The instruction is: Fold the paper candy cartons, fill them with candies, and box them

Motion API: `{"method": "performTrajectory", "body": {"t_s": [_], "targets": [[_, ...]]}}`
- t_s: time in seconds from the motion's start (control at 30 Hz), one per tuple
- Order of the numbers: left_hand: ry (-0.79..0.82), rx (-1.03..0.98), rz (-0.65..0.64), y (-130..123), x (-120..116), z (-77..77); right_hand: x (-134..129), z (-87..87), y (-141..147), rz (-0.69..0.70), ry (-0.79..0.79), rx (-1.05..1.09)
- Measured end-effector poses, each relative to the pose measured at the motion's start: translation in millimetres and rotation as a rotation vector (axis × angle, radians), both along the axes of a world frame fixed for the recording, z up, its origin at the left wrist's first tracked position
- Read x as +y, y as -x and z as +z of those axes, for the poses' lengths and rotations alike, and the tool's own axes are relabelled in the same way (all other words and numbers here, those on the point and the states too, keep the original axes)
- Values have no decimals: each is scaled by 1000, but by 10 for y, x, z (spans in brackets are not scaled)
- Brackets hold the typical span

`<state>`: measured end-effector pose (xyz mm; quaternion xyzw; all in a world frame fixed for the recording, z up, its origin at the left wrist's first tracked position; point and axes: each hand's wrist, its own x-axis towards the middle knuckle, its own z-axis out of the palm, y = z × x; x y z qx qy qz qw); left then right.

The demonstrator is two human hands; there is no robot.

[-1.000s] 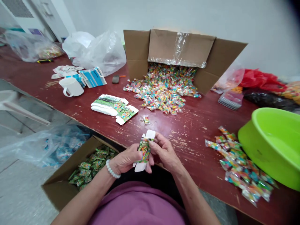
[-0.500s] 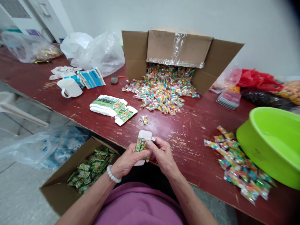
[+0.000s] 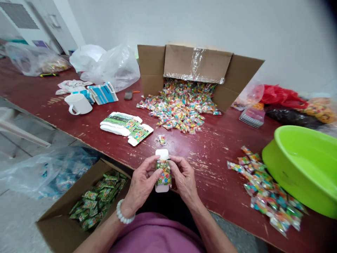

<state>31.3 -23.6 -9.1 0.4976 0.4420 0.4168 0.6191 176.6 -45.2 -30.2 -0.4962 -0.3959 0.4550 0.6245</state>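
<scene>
Between my hands, at the table's front edge, is a small green printed candy box [image 3: 163, 174] with white end flaps sticking out at top and bottom. My left hand [image 3: 144, 178] grips its left side, thumb across the printed front. On the opposite side my right hand [image 3: 184, 177] holds the edge with thumb and fingers. Just beyond lies a single wrapped candy [image 3: 162, 140]. A stack of flattened green cartons [image 3: 118, 123] rests to the left of it. Further back, a heap of wrapped candies [image 3: 181, 109] spills from a cardboard box [image 3: 195, 65].
On the right stand a lime green basin [image 3: 295, 172] and a loose pile of wrapped candies [image 3: 271, 193]. A white mug [image 3: 79, 104] sits at left. Below the table edge, an open carton [image 3: 56, 214] holds green packets [image 3: 101, 198]. Plastic bags [image 3: 116, 66] lie at the back.
The box has turned so its printed front faces me more squarely, upright between both hands. My right hand has shifted from over its top to its right edge. The camera view has tilted slightly.
</scene>
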Motion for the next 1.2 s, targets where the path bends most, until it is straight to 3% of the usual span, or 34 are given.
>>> {"method": "performTrajectory", "body": {"t_s": [0.1, 0.3, 0.4, 0.5, 0.6, 0.67, 0.73, 0.87, 1.0, 1.2], "targets": [[27, 24, -79, 39, 34, 11, 22, -22, -96, 21, 38, -48], [-29, 117, -96, 75, 68, 14, 82, 40, -198, 194, 142, 148], [-8, 67, -48, 74, 71, 8, 79, 106, -206, 241, 47, -45], [105, -90, -3, 70, 55, 36, 58, 139, -203, 189, -89, -293], [270, -208, -129, 64, 14, 66, 37, 136, -183, 101, -174, -343], [353, -221, -227, 57, -11, 59, 27, 135, -167, 127, -203, -398], [397, -194, -232, 46, -17, 37, 24, 142, -155, 203, -217, -470], [414, -133, -189, 26, 14, 47, 51, 171, -149, 203, -111, -472], [273, -98, -283, 36, 31, 151, 94, 225, -189, 264, 16, -418], [316, -143, -369, 71, 48, 168, 124, 272, -214, 295, 174, -151]]}}
